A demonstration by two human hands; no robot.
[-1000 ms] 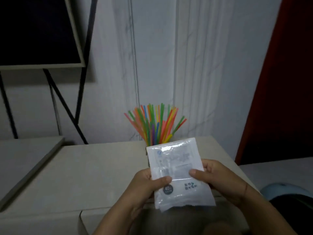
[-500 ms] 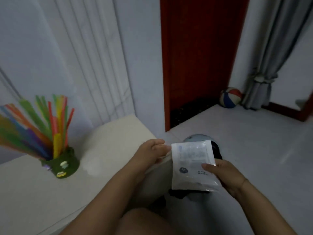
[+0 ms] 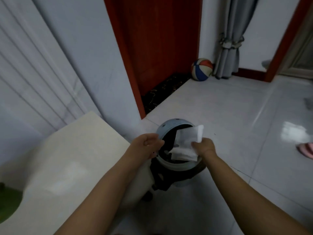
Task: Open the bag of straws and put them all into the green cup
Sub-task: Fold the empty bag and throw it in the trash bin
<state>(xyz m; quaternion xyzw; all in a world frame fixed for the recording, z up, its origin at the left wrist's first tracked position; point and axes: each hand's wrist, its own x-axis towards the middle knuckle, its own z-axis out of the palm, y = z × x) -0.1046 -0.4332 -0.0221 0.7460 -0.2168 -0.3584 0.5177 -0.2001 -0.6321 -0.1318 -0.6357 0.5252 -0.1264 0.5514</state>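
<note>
The bag (image 3: pixel 186 143), now lowered over the bin (image 3: pixel 177 165), sits in the right hand (image 3: pixel 202 148) grip.

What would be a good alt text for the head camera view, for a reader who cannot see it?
The right hand holds an empty plastic bag over an open light-blue bin on the tiled floor, while the left hand hovers beside it holding nothing. A cream table stands at left; a ball lies by a red door.

Bin (image 3: pixel 176 167) mouth open directly under both hands; bag (image 3: pixel 186 143) covers its right part. Tabletop (image 3: pixel 71 155) bare left of left hand (image 3: pixel 147 144). Floor (image 3: pixel 237 126) clear right of right hand (image 3: pixel 204 146).
</note>
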